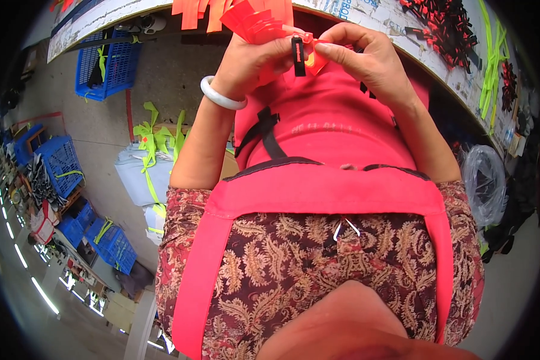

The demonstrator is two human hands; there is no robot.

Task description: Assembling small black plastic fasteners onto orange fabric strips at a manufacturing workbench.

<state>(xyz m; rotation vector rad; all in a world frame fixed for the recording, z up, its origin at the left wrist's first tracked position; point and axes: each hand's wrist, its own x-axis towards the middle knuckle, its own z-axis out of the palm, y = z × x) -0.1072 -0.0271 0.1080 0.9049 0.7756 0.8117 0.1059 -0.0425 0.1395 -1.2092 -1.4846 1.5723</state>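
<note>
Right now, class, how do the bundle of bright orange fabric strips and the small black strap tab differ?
The bundle of bright orange fabric strips fans out; the small black strap tab is straight. The bundle is layered and larger; the tab is one short piece. The bundle is orange; the tab is black with a red mark. Both are at the left hand.

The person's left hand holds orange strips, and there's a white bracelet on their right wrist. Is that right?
Not quite: the white bracelet is on the left wrist, as the head view shows. The left hand does hold orange strips.
</note>
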